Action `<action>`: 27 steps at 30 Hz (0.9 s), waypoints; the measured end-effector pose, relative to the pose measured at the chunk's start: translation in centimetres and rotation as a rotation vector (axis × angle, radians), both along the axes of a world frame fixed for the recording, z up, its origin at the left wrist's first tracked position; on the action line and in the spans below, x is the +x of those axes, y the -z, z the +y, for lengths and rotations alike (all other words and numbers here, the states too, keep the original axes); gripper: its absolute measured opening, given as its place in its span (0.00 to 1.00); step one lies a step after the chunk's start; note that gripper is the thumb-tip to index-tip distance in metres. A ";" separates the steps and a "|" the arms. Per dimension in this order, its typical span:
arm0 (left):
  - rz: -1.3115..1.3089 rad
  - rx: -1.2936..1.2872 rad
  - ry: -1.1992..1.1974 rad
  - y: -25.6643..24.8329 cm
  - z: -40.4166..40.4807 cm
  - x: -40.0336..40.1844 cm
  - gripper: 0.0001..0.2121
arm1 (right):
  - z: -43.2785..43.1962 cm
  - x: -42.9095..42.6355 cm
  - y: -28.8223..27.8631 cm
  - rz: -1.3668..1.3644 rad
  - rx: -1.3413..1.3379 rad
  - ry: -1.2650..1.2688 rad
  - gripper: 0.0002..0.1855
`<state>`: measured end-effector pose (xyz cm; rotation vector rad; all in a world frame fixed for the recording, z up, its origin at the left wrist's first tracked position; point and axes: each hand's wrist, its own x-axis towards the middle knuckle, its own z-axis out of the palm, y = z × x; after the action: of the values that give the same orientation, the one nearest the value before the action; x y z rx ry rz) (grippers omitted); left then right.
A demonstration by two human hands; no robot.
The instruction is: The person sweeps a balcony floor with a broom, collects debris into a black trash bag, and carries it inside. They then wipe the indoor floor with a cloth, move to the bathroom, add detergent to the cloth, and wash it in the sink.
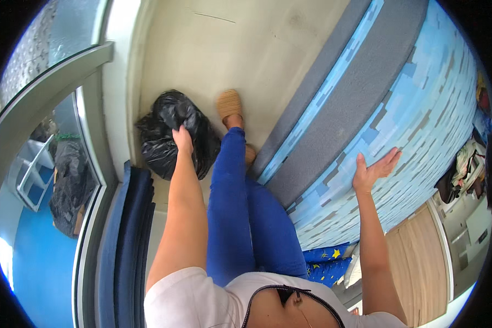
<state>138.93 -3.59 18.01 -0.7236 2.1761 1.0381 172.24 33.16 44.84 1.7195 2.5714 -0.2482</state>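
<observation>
A full black plastic bag [164, 143] is low beside my leg, by the window-side wall. My left hand [183, 139] is closed around its gathered upper part; whether the bag bears on the floor cannot be told. On my other side is a bed mattress [397, 135] under a light-blue sheet with a grey and blue block pattern. My right hand [375, 170] is over that sheet, thumb apart from the fingers, with nothing held. It seems to rest on the sheet, though contact is not certain.
The pale floor [250, 45] runs ahead between the wall and the grey bed base [344, 106]. A dark-blue curtain [133, 246] hangs at left beside a metal-framed glass door or window [94, 184]. Behind the glass are a white rack [37, 172] and another black bag [71, 184].
</observation>
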 end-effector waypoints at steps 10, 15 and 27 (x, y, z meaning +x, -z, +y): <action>-0.335 -0.662 1.138 -27.9 -12.8 -3.7 0.16 | 1.7 -2.6 -3.7 -0.303 -0.376 0.193 0.61; -0.163 -0.577 0.904 -38.1 -11.3 -5.4 0.17 | 5.6 -3.8 -8.3 -0.470 -0.796 0.188 0.58; 0.343 -0.081 1.150 -50.7 8.9 -15.2 0.18 | 8.3 -6.9 -14.1 0.194 -0.988 0.193 0.31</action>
<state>123.75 5.32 68.76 0.7112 2.3388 0.4470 165.33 41.51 58.96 1.5223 1.7795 -1.4430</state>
